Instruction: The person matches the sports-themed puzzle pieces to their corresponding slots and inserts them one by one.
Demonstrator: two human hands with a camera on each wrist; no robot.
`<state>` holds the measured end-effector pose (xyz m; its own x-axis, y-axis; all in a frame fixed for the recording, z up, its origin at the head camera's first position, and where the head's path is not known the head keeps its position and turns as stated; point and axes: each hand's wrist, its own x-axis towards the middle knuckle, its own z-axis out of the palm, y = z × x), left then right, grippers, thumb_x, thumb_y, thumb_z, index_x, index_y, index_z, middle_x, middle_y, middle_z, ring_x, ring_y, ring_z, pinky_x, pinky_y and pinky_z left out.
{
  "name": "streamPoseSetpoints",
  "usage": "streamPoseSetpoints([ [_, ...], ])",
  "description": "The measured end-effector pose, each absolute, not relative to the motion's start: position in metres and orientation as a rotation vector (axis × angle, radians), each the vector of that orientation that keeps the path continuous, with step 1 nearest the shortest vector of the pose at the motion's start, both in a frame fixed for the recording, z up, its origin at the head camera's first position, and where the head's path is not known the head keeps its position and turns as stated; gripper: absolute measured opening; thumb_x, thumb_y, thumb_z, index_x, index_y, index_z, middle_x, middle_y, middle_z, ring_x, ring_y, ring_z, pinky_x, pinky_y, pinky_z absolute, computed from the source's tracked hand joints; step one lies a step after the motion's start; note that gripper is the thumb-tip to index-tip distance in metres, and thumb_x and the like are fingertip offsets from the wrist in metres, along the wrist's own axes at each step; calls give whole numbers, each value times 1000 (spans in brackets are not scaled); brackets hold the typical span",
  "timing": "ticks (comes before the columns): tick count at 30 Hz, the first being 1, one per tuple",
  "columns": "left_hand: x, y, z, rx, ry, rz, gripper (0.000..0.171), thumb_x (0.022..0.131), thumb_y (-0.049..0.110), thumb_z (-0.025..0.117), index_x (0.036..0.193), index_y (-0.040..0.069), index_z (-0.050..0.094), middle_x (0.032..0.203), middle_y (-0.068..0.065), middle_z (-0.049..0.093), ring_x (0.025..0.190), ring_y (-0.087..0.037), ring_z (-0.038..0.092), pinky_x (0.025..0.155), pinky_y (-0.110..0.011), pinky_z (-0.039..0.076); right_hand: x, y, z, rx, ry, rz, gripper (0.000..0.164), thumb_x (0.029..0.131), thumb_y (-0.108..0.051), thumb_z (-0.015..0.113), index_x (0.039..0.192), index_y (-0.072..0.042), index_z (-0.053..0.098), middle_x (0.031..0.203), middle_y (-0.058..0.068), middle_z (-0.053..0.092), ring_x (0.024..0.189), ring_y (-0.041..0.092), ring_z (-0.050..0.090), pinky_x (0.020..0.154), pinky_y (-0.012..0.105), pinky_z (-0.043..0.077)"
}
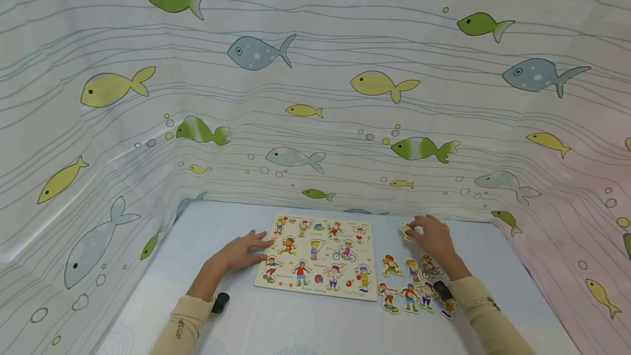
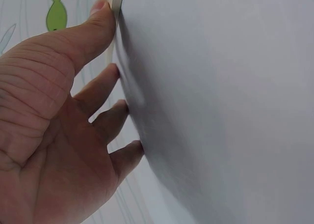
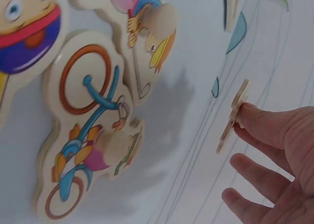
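A wooden picture puzzle board (image 1: pixel 302 252), printed with children playing sports, lies flat on the table. My left hand (image 1: pixel 242 251) rests at its left edge with spread fingers; in the left wrist view the thumb (image 2: pixel 95 30) touches the edge and the other fingertips are on the table. Right of the board, my right hand (image 1: pixel 434 237) pinches a small wooden puzzle piece (image 1: pixel 406 232) between thumb and forefinger. The right wrist view shows that piece (image 3: pixel 225 137) edge-on above the table, its picture hidden, the other fingers spread apart.
Several loose knobbed pieces lie right of the board, among them a cyclist (image 1: pixel 431 268), a runner (image 1: pixel 391 265) and a skateboarder (image 1: pixel 388 296). A fish-patterned sheet (image 1: pixel 345 125) stands like walls behind and beside the pale blue table (image 1: pixel 296 325).
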<state>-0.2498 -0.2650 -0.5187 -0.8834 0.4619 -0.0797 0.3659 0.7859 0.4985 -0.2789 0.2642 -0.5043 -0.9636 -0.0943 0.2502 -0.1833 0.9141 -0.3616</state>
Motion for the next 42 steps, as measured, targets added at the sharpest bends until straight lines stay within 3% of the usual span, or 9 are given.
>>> streamPoseSetpoints([
  [13,-254,-265,-520,654,2774,710,49,93,35,68,137,14,60,151,-19,41,141,-51,24,107,-70,23,-284,245,-506,284,-2831,613,15,86,-22,78,93,-9,77,125,24,63,125,50,47,95,72,32],
  [26,-255,-265,-518,655,2787,718,49,93,34,68,136,13,61,150,-19,42,140,-51,25,106,-71,22,-289,220,-510,278,-2881,650,13,87,-26,77,92,-13,77,129,20,62,131,47,43,103,74,22],
  [42,-253,-267,-522,649,2774,735,49,93,35,68,137,13,61,151,-19,41,141,-50,24,107,-70,22,-294,187,-515,368,-2881,610,10,88,-26,77,91,-16,78,129,16,63,129,42,47,102,74,25],
])
